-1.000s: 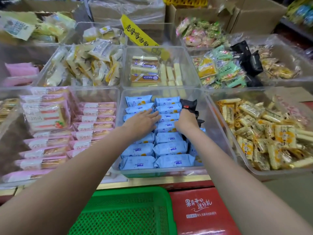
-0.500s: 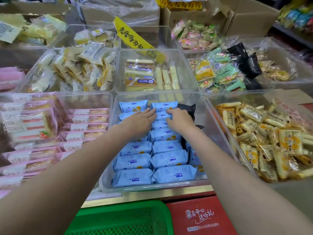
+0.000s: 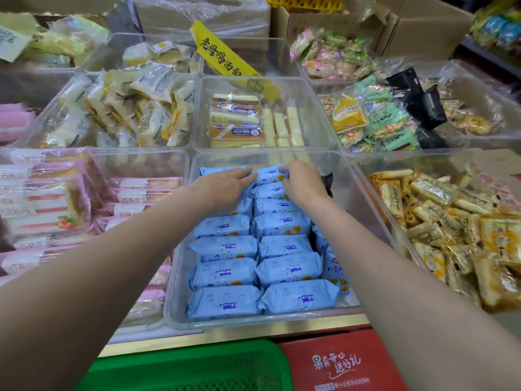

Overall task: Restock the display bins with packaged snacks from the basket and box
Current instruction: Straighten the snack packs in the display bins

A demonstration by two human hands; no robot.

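Two rows of blue snack packets (image 3: 287,269) fill the clear middle bin (image 3: 253,323). My left hand (image 3: 225,187) lies flat on the far packets of the left row, fingers straight. Beside it, my right hand (image 3: 301,182) has its fingers curled over the far blue packet (image 3: 267,176) of the right row. A black packet (image 3: 328,179) shows just right of my right hand. Below the bin's front edge are the green basket (image 3: 197,368) and the red box (image 3: 338,365).
Pink packets (image 3: 56,210) fill the bin on the left and yellow-gold packets (image 3: 451,215) the one on the right. Behind stands a bin of yellow cake slices (image 3: 239,122) with a yellow sign (image 3: 225,57) leaning over it. Cardboard boxes (image 3: 423,29) line the back.
Both hands have slid from the middle of the blue rows to the bin's far end. The right hand's fingers have curled over the far packet.
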